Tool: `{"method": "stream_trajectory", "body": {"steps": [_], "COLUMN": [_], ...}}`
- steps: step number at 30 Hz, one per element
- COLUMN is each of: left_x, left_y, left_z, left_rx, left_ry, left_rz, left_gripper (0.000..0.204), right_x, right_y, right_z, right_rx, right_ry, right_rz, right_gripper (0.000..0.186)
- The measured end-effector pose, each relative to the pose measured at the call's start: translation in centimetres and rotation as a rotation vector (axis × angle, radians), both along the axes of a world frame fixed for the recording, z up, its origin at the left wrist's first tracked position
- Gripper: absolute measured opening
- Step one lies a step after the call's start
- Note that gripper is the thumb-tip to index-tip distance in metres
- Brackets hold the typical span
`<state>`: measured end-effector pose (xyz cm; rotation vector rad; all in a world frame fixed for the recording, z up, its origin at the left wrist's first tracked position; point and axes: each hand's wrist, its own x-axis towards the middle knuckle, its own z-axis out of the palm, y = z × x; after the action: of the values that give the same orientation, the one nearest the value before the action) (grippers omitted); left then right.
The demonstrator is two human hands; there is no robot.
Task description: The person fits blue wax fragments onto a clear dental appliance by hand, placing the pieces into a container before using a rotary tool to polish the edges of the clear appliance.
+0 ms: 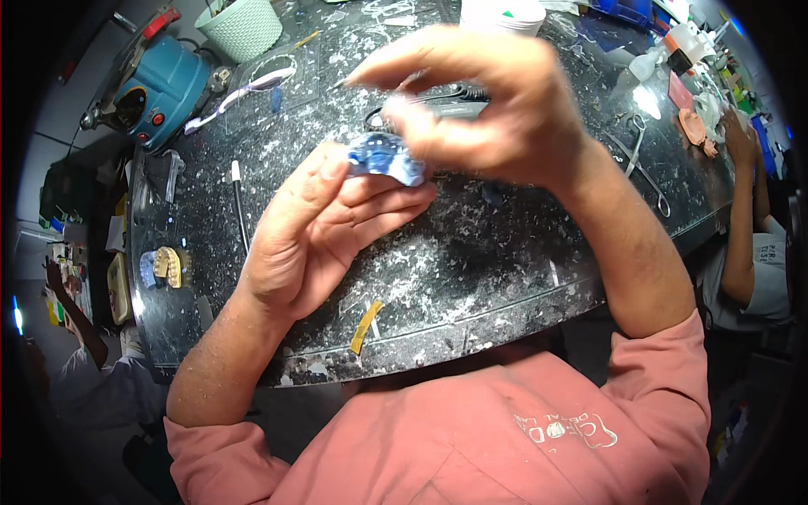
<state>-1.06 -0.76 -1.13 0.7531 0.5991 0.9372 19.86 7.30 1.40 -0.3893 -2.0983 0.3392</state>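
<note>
- Head view, centre of the frame: a small, curved blue piece [385, 158], shaped like a dental arch, sits at the fingertips of the person's left hand [307, 227], above the dark, white-speckled worktop [471, 278].
- The left hand grasps it, thumb at its left side and fingers beneath.
- Upper centre: the right hand [518, 109] is motion-blurred just beside the piece, thumb and forefinger curved apart; whether it touches the piece or holds something small cannot be told.
- Handling, as a judgement: the piece looks light, rather stiff, perhaps slick and easily chipped at its thin edges. A gentle pinch at its outer sides seems safest.
- Left of the frame: a tan toothed model [169, 267] and a black pen-like stick [241, 206].
- Lower centre: a yellow strip [365, 328].
- Right: metal scissors [640, 164].
</note>
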Motion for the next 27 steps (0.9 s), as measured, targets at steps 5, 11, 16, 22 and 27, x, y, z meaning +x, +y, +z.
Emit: {"method": "stream_trajectory", "body": {"steps": [5,11,16,22,27], "left_x": [-0.3,-0.1,0.0,-1.0,-0.6], "left_y": [-0.3,-0.4,-0.2,-0.1,0.3], "left_z": [0.4,0.7,0.7,0.2,0.1], "left_rx": [-0.011,-0.056,-0.048,0.044,0.045], "left_ry": [-0.023,-0.031,-0.018,-0.094,-0.08], "left_rz": [0.046,0.041,0.012,-0.072,0.06], "left_gripper": [0.055,0.055,0.055,0.05,0.047], "right_x": [-1.7,-1.3,-1.2,-0.9,1.9], "right_y": [-0.9,-1.1,-1.3,-1.5,1.3], "right_z": [-1.1,-0.8,-0.5,0.9,1.2], "right_rx": [0.077,0.133,0.201,0.258,0.119], "right_ry": [0.003,-0.059,-0.02,-0.018,-0.015], "right_rz": [0.026,0.049,-0.001,-0.167,-0.255], "right_gripper": [0.021,0.028,0.026,0.022,0.017]}}
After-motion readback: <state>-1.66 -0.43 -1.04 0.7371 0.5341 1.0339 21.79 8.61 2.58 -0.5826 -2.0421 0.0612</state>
